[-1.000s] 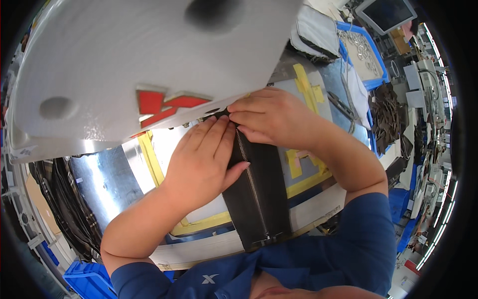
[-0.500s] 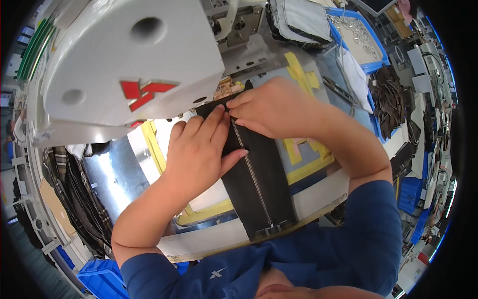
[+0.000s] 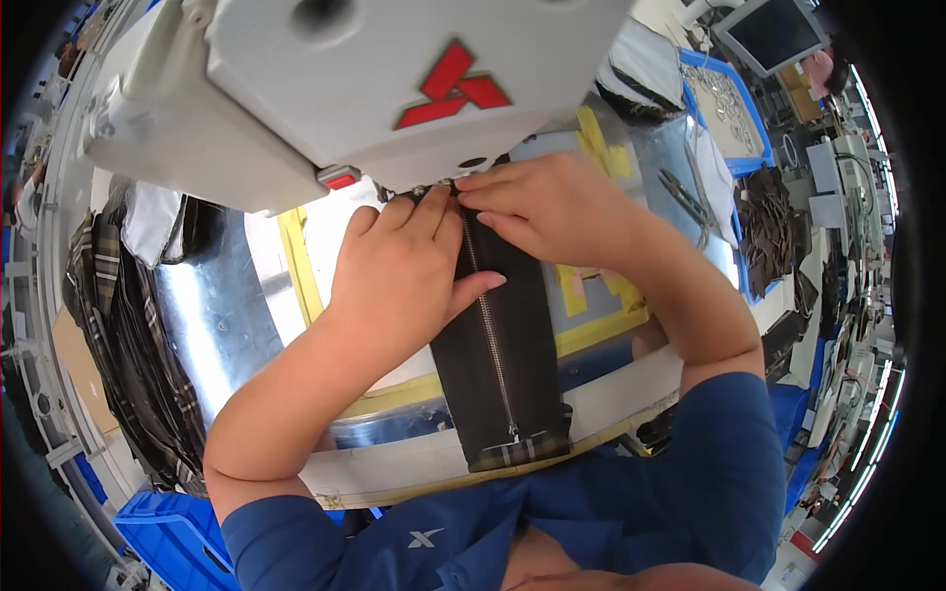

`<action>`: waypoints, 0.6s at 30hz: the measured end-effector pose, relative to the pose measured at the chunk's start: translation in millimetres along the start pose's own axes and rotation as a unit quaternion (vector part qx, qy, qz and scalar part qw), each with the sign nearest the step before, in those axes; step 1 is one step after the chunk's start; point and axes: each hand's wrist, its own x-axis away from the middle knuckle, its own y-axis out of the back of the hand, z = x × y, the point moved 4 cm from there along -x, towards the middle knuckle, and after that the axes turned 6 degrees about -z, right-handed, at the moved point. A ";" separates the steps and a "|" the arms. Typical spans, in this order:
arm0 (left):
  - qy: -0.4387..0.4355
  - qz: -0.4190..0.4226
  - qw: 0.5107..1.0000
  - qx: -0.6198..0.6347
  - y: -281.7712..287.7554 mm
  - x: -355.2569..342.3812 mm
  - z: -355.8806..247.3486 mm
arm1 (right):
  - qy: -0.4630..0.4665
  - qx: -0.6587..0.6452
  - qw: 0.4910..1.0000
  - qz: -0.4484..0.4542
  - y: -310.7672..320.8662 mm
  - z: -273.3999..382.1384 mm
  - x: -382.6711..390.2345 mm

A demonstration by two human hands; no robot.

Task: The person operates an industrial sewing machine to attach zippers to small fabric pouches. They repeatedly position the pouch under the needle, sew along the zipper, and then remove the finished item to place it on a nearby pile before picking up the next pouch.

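A long dark fabric strip (image 3: 507, 364) with a metal zipper down its middle lies on the sewing table (image 3: 394, 463), running from the table's near edge up under a large white sewing machine head (image 3: 345, 79). My left hand (image 3: 399, 281) lies flat on the strip's left side, fingers pointing toward the needle area. My right hand (image 3: 547, 207) presses the strip's top right, fingertips right at the machine's foot. The strip's far end is hidden under the machine.
Yellow tape lines (image 3: 296, 266) mark the shiny metal table top. Plaid and dark fabric pieces (image 3: 128, 295) hang at the left. Blue bins (image 3: 724, 98) with parts sit at the back right, another blue bin (image 3: 168, 537) at the lower left. A monitor (image 3: 774, 34) stands far right.
The view has shifted, so the machine head fills more of the top. Both hands stay pressed on the zipper strip at the needle, with little relative movement.
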 end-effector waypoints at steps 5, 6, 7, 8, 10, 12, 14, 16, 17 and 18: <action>0.006 -0.008 0.999 0.036 -1.9 1.4 4.4 | 0.000 0.024 1.000 0.001 -0.9 4.9 -0.6; 0.007 -0.006 0.999 0.036 -1.9 1.3 4.6 | -0.002 0.029 1.000 0.004 -0.6 5.3 -0.8; 0.007 -0.004 0.999 0.037 -1.7 1.4 4.8 | -0.004 0.033 0.999 0.008 -0.8 5.6 -0.8; 0.008 -0.001 0.999 0.037 -1.5 0.5 4.9 | -0.001 0.036 0.999 0.004 -0.8 5.5 -0.2; 0.009 0.004 0.999 0.038 0.5 -0.7 4.3 | 0.007 0.040 0.999 -0.002 -1.8 5.4 1.3; 0.009 0.002 0.999 0.033 0.6 -0.4 4.6 | 0.005 0.040 0.999 -0.003 -4.0 5.9 1.3; 0.014 0.012 0.999 0.029 1.2 0.1 4.9 | 0.007 0.039 0.999 -0.006 -6.8 7.6 1.3; 0.025 0.034 0.999 0.024 2.4 0.8 5.4 | 0.012 0.039 0.999 -0.011 -10.0 9.8 1.2; 0.026 0.035 0.999 0.025 2.8 1.2 6.1 | 0.009 0.037 0.999 -0.010 -10.4 10.2 1.4; 0.027 0.036 0.999 0.025 3.0 1.6 7.0 | 0.006 0.035 0.999 -0.009 -10.4 10.4 1.8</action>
